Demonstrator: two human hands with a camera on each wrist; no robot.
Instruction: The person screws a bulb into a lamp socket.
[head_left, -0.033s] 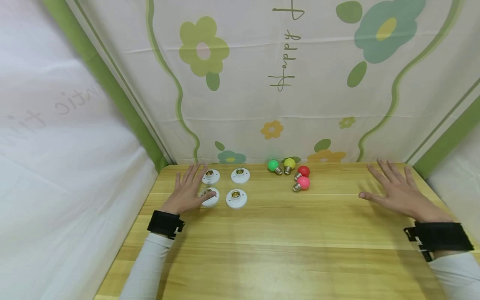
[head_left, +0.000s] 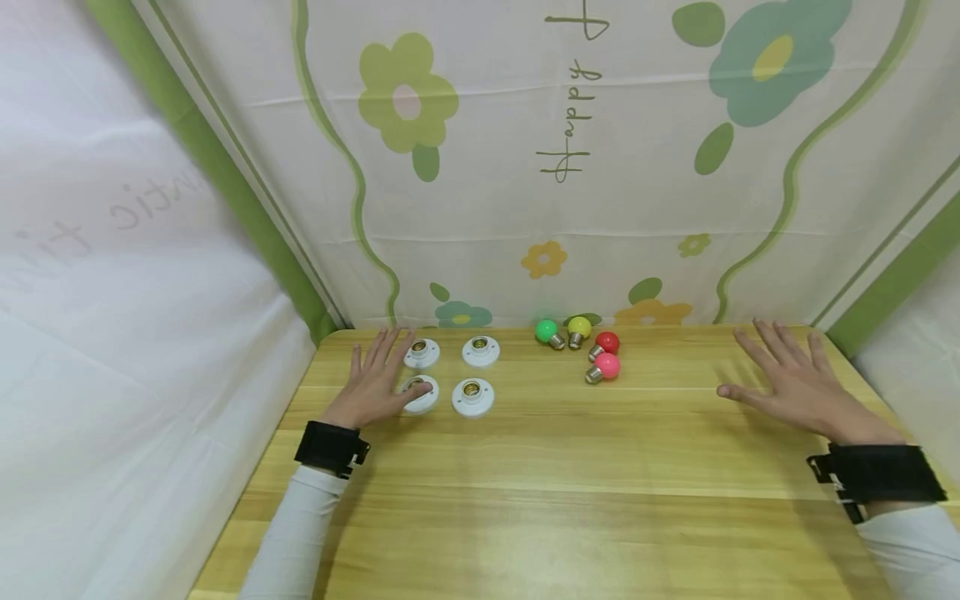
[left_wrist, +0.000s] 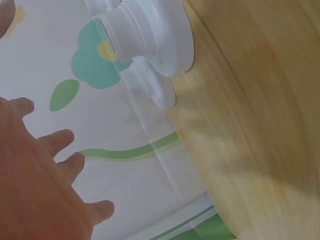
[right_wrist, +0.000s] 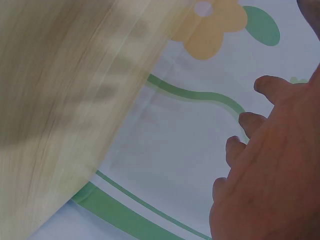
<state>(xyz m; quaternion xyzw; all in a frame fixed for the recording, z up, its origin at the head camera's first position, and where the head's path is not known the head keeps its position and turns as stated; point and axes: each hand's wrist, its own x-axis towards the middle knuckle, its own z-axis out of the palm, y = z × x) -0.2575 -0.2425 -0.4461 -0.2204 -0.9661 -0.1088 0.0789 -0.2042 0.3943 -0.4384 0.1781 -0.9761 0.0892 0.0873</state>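
Observation:
My left hand point(head_left: 371, 390), fingers spread, hovers at the left pair of white round lamp sockets. Its thumb overlaps the front-left socket point(head_left: 424, 405) and its fingertips lie beside the back-left socket point(head_left: 426, 356). To their right sit a back-right socket point(head_left: 481, 357) and a front-right socket point(head_left: 473, 403), brass-lined openings facing up. A green bulb point(head_left: 546, 331), a yellow bulb point(head_left: 579, 327), a red bulb point(head_left: 608, 342) and a pink bulb point(head_left: 608, 365) lie near the back edge. Over the right side, my right hand point(head_left: 798, 387) is spread and holds nothing.
Everything lies on a wooden table point(head_left: 570, 492). A white curtain printed with flowers point(head_left: 480, 208) rises directly behind its back edge, and another white cloth point(head_left: 150, 333) hangs along the left side. Black straps point(head_left: 330, 448) circle both wrists.

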